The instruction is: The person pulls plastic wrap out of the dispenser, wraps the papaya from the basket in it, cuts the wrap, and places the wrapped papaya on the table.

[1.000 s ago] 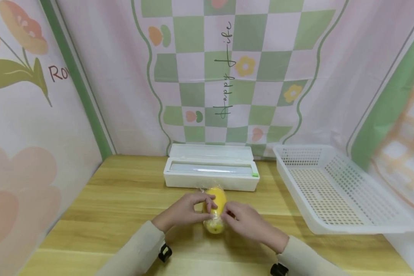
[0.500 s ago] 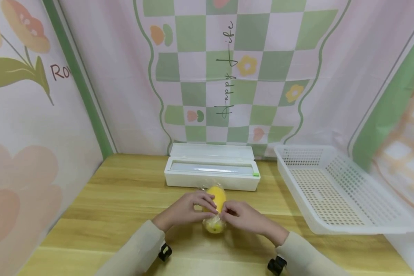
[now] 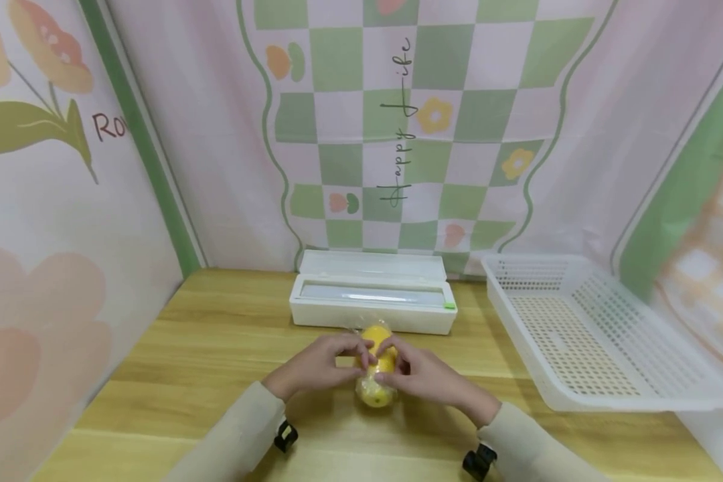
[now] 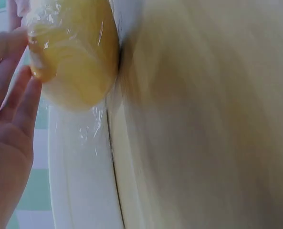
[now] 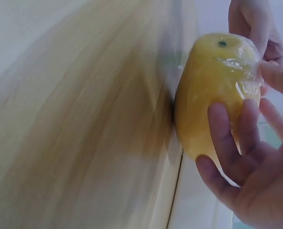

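Note:
A yellow mango (image 3: 376,397) wrapped in clear cling film (image 5: 241,88) lies lengthwise on the table, its stem end toward me. The left hand (image 3: 322,363) holds it from the left, fingers bent over the upper side. From the right, the right hand (image 3: 430,378) has its fingers curved over the mango and its thumb on the film at the nearer part. In the right wrist view several spread fingertips rest along the mango's side. Loose film sticks out past the far end, seen in the left wrist view. Part of the fruit is hidden under the fingers.
Just behind the mango stands a white cling film box (image 3: 370,316) with its lid up and a roll inside. A white perforated basket (image 3: 518,348) is at the right of the wooden table (image 3: 217,335). A patterned cloth (image 3: 385,114) hangs behind.
The right hand has shifted from pinching at the mango's right side to fingers over its top, thumb on the film. The left hand's fingers have drawn back slightly from the middle.

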`<state>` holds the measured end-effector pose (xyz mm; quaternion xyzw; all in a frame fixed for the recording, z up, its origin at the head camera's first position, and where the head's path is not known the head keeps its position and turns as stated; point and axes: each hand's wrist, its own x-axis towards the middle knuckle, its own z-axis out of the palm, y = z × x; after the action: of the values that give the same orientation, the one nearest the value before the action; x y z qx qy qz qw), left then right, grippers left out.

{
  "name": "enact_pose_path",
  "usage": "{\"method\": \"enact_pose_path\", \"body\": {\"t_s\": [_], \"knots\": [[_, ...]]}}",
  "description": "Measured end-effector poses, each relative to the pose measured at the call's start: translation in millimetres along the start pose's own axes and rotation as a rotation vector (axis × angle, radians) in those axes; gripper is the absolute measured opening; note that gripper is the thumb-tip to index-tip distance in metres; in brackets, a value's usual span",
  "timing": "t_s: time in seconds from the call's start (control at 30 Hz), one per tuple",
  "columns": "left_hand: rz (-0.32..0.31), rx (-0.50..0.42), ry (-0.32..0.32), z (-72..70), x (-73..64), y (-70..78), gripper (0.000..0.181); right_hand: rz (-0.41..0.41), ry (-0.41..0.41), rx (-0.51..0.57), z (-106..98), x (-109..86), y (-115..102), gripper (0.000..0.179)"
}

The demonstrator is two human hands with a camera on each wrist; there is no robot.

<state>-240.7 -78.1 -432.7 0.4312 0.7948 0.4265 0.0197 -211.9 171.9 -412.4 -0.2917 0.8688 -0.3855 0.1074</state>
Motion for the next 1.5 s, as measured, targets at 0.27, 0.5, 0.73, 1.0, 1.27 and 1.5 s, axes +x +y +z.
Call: {"method": "enact_pose_path", "body": {"t_s": [0.27,0.5,0.73,1.0,1.27,1.5], "knots": [[0.01,0.053,-0.053,-2.5,-4.5,-4.3,0.027,0.024,-0.102,0.02,-5,4.0,6,0.067],[-0.056,-0.009,-0.016,1.9,-6.9,-10.0,0.028,0.057,-0.176,0.104,-10,6.7,7,0.068],[-0.084,-0.051,0.041,10.6,-6.6,-11.4,0.029,0.085,-0.136,0.128,-5,6.4,6,0.063],[-0.082,-0.035,0.062,10.5,-5.8,-8.9,0.027,0.061,-0.079,0.058,1,5.8,5,0.059],[-0.093,-0.047,0.034,6.8,-4.3,-5.2,0.024,0.022,-0.203,0.076,-10,6.4,14,0.07],[-0.104,-0.057,0.026,5.0,-5.9,-6.7,0.023,-0.008,-0.284,0.111,-21,12.2,29,0.081]]}}
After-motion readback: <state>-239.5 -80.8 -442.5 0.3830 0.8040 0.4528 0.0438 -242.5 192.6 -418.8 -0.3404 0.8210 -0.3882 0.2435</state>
